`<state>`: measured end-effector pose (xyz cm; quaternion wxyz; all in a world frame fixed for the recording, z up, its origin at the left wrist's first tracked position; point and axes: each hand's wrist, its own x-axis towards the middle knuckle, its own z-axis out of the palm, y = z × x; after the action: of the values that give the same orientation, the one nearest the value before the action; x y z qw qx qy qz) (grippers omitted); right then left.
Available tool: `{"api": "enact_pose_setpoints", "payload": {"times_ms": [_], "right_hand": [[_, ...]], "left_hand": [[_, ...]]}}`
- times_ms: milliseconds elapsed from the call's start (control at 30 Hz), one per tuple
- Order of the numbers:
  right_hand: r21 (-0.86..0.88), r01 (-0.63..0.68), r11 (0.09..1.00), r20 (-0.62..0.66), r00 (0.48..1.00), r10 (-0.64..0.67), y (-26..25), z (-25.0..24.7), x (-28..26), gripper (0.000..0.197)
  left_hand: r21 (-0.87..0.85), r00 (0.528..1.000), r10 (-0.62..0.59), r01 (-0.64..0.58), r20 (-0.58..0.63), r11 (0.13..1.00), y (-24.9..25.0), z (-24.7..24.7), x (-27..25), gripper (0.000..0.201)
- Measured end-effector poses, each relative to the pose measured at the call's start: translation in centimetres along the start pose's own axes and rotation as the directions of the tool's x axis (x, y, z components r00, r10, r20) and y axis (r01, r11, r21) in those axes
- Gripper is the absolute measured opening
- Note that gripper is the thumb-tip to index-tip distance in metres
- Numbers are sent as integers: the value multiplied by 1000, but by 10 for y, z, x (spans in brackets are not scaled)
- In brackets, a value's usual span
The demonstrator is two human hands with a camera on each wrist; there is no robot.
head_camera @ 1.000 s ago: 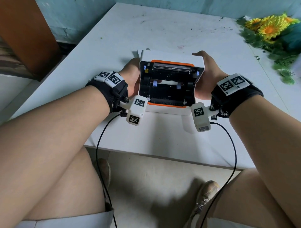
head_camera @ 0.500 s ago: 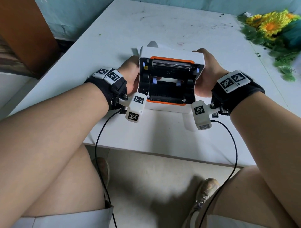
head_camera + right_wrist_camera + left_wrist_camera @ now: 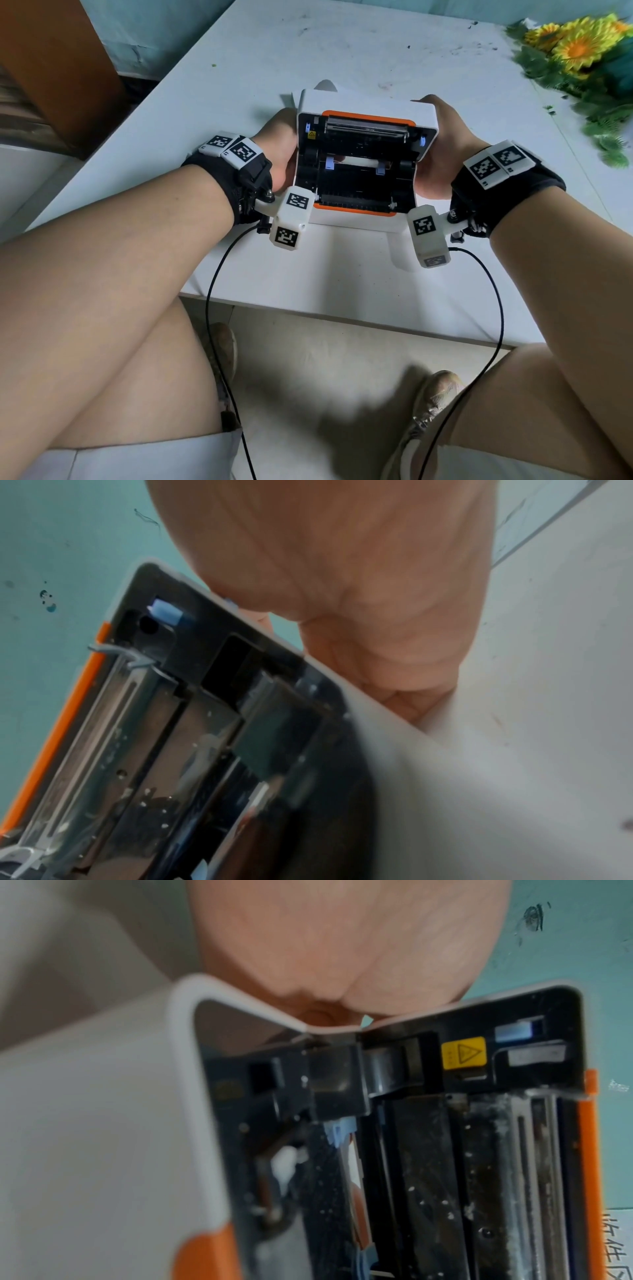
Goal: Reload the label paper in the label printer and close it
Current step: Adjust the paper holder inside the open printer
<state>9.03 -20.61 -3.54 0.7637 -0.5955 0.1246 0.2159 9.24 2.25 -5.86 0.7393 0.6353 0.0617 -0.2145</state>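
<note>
White boxy label printer (image 3: 356, 219), orange-trimmed, lid open, black dusty insides, frame centre; left hand (image 3: 279, 144) and right hand (image 3: 442, 150) clasp its sides.

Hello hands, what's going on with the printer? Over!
Left hand and right hand each grip a side of the printer. Lid open. Nothing in the way.

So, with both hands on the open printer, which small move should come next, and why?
Probably swing the lid down onto the printer: it stands open, the left hand and right hand grip its sides, and a white strip already lies between the guides.
</note>
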Motion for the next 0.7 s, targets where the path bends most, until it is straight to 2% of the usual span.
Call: {"api": "enact_pose_setpoints", "payload": {"times_ms": [200,367,700], "right_hand": [[10,-7,1000,-34,999,8,1,0,-2,44],[3,-15,1000,-61,998,15,0,2,-6,41],[7,-20,1000,-70,997,21,-1,9,-16,43]], "left_hand": [[-20,999,-36,36,13,999,-2,-3,1,47],[-8,1000,-1,1,-13,1000,-1,0,-1,54],[-5,998,21,-21,-63,1000,-1,2,-1,53]]}}
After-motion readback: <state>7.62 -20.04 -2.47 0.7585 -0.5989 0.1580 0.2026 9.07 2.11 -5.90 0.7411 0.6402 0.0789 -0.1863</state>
